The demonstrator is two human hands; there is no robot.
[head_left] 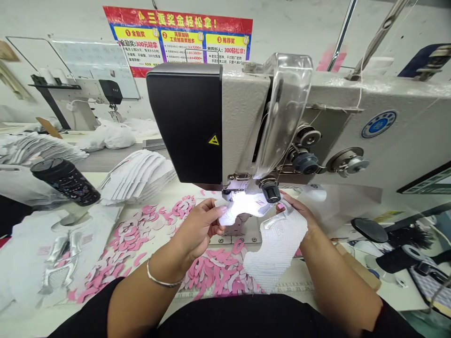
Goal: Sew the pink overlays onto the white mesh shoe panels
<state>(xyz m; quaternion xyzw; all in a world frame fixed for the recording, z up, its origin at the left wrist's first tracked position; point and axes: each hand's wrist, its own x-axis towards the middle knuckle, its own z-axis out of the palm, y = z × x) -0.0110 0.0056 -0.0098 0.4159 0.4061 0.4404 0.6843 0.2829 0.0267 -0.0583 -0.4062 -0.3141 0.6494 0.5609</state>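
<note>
A white mesh fabric piece with silver trim lies under the lit needle area of a large sewing machine. My left hand pinches the piece's left end, just beside the presser foot. On the other side, my right hand grips its right part, thumb hidden behind or along the cloth. The lower portion of the piece hangs toward me over the table. Glare from the machine lamp washes out the fabric around the needle, so the stitching there cannot be made out.
Pink and white foam scraps cover the table before the machine. Stacked white pieces and a black tumbler stand left, near more silver-trimmed pieces. At right are a black thread cone and a cardboard box.
</note>
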